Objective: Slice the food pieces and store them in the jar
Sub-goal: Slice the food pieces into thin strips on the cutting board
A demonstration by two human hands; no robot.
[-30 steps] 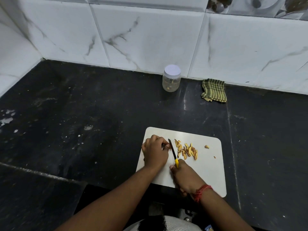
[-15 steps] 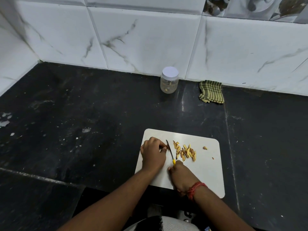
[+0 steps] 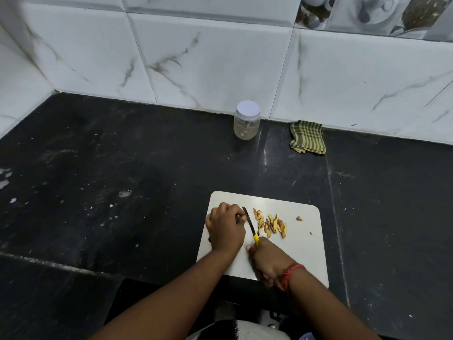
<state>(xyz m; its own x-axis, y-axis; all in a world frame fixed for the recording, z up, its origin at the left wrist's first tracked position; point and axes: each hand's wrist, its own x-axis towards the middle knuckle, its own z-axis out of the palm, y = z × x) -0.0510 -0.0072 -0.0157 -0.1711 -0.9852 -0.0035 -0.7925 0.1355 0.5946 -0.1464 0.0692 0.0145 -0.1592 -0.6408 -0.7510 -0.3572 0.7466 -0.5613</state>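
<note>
A white cutting board (image 3: 304, 244) lies at the counter's front edge. On it my left hand (image 3: 225, 229) curls its fingers over a small food piece that is mostly hidden under them. My right hand (image 3: 267, 262) grips a knife (image 3: 250, 224) with a yellow handle and dark blade; the blade runs right beside my left fingertips. A pile of yellow-brown slices (image 3: 270, 223) lies just right of the blade, with two stray bits further right. A clear jar (image 3: 246, 120) with a white lid on stands at the back by the wall.
A folded green striped cloth (image 3: 307, 141) lies against the wall, right of the jar. The black counter (image 3: 122, 180) carries white specks and smears on its left half. White marble tiles form the back and left walls.
The blade has stayed against my left fingertips with only slight shifts. The camera has tilted, so the board sits a little lower in view.
</note>
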